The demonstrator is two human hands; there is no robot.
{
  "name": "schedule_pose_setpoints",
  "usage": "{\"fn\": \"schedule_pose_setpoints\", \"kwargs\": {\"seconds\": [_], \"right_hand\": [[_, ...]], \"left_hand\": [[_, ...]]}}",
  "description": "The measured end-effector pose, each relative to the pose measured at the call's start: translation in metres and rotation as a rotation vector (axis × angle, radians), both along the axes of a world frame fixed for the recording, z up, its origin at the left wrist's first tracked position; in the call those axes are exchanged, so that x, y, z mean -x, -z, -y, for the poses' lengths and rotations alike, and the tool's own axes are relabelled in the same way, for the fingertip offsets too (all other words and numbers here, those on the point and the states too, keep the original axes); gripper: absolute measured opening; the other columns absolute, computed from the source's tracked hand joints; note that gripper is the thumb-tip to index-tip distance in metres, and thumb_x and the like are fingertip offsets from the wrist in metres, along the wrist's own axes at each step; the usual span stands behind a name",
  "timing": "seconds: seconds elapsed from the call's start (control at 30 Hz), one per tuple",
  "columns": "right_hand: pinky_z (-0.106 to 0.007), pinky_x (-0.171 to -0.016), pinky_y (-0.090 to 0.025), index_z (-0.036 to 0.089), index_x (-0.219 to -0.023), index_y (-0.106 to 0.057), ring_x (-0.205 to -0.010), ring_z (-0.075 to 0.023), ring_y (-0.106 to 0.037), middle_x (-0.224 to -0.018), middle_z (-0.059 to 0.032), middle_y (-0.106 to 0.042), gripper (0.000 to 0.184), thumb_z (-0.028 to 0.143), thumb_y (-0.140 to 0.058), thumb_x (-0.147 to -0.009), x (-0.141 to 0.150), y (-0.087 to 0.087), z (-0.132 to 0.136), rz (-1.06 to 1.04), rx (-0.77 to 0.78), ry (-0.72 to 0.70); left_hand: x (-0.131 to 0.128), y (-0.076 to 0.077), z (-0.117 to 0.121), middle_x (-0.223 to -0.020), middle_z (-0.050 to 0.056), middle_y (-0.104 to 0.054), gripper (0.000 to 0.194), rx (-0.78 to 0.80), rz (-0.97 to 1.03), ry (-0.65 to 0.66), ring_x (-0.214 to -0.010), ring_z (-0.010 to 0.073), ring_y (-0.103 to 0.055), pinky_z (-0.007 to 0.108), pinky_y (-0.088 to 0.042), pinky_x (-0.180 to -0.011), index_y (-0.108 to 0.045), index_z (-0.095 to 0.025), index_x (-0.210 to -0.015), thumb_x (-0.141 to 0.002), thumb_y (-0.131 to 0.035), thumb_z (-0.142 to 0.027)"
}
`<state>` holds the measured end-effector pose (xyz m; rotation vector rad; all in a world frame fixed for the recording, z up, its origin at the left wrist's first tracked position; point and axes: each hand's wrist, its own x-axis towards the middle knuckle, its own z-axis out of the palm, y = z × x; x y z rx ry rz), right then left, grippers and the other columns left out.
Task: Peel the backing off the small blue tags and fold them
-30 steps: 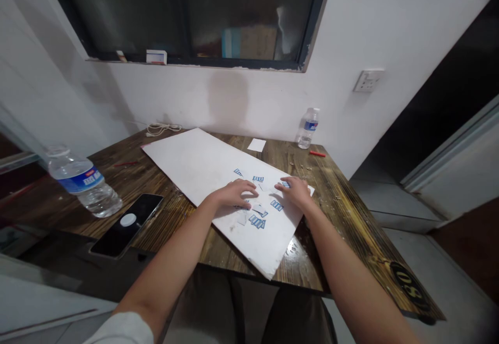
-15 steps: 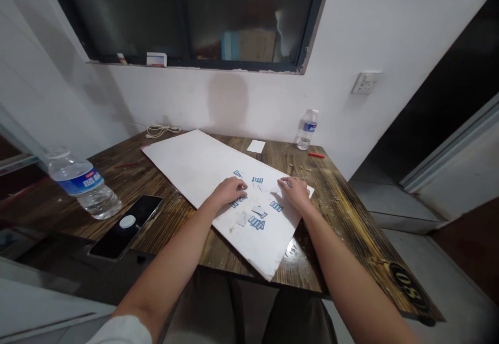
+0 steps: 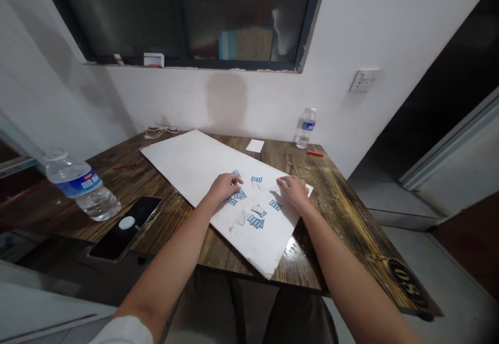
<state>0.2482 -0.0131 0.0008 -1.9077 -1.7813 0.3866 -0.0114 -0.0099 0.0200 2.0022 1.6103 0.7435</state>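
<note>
A large white board (image 3: 187, 159) lies slanted on the wooden table, with several small paper pieces printed in blue (image 3: 255, 222) scattered over its near half. My left hand (image 3: 224, 187) rests on the board, fingertips beside pieces printed in blue (image 3: 239, 195). My right hand (image 3: 294, 192) lies flat with its fingers apart, the fingertips touching a blue-printed piece (image 3: 286, 182) near the board's right corner. Neither hand visibly holds anything. Whatever lies beneath my palms is hidden.
A large water bottle (image 3: 81, 190) and a black phone (image 3: 125, 228) lie left of the board. Behind it are a small bottle (image 3: 306, 128), a white card (image 3: 254, 146), a red stick (image 3: 315, 153) and a white cable (image 3: 159, 132). The wall stands behind the table.
My left hand has drawn slightly to the left and away from the pieces, which now show more clearly beside it. Some pieces near it have shifted. My right hand has barely moved.
</note>
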Motion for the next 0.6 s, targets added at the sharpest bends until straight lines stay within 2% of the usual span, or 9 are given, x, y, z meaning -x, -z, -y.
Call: {"fn": "schedule_pose_setpoints", "kwargs": {"seconds": [0.1,0.2,0.3,0.37,0.53,0.6], "right_hand": [[-0.045,-0.095,-0.034,0.027,-0.115,-0.066,-0.12,-0.0312,-0.042,-0.128,-0.0082,-0.056,0.041,0.048,-0.038,-0.093,0.001,-0.001,0.001,-0.002,-0.001,0.001],[-0.043,-0.093,-0.034,0.027,-0.113,-0.067,-0.118,-0.0304,-0.043,-0.127,-0.0077,-0.057,0.04,0.044,-0.037,-0.094,0.001,-0.001,0.001,-0.002,-0.003,0.007],[-0.042,-0.092,-0.033,0.027,-0.111,-0.067,-0.117,-0.0303,-0.043,-0.126,-0.007,-0.057,0.038,0.042,-0.037,-0.094,0.001,0.0,0.001,-0.011,-0.013,0.008],[-0.042,-0.091,-0.032,0.026,-0.11,-0.067,-0.117,-0.0309,-0.043,-0.125,-0.0067,-0.058,0.036,0.041,-0.039,-0.094,0.001,0.0,0.001,-0.014,-0.016,0.007],[-0.041,-0.091,-0.031,0.025,-0.113,-0.066,-0.117,-0.0311,-0.043,-0.126,-0.0073,-0.057,0.033,0.041,-0.047,-0.091,0.001,0.002,0.0,0.001,-0.036,0.009],[-0.041,-0.09,-0.031,0.025,-0.114,-0.066,-0.117,-0.0312,-0.043,-0.126,-0.0077,-0.057,0.032,0.039,-0.051,-0.09,0.001,0.004,0.0,0.012,-0.047,0.004]], "left_hand": [[-0.002,-0.002,-0.001,-0.086,0.004,-0.068,0.021,0.034,0.208,-0.018,-0.077,0.0172,-0.063,0.029,-0.049,-0.067,-0.072,-0.019,-0.091,-0.071,-0.068,-0.022],[-0.01,-0.003,0.002,-0.086,0.005,-0.069,0.026,0.144,0.408,0.04,-0.075,0.0156,-0.063,0.029,-0.05,-0.067,-0.07,-0.018,-0.097,-0.072,-0.07,-0.026],[-0.019,-0.002,0.007,-0.084,0.007,-0.07,0.029,0.266,0.486,0.106,-0.073,0.0152,-0.064,0.027,-0.05,-0.064,-0.069,-0.015,-0.099,-0.071,-0.07,-0.023],[-0.024,0.0,0.009,-0.09,0.008,-0.071,0.028,0.277,0.476,0.097,-0.073,0.0148,-0.064,0.026,-0.05,-0.064,-0.07,-0.015,-0.096,-0.068,-0.07,-0.017],[-0.02,0.0,0.005,-0.094,0.007,-0.071,0.023,0.068,0.298,-0.035,-0.078,0.0165,-0.064,0.026,-0.05,-0.066,-0.072,-0.018,-0.092,-0.07,-0.065,-0.014],[-0.013,0.0,0.003,-0.095,0.007,-0.071,0.025,0.032,0.182,-0.123,-0.079,0.0178,-0.064,0.027,-0.049,-0.067,-0.073,-0.019,-0.094,-0.072,-0.064,-0.014]]}}
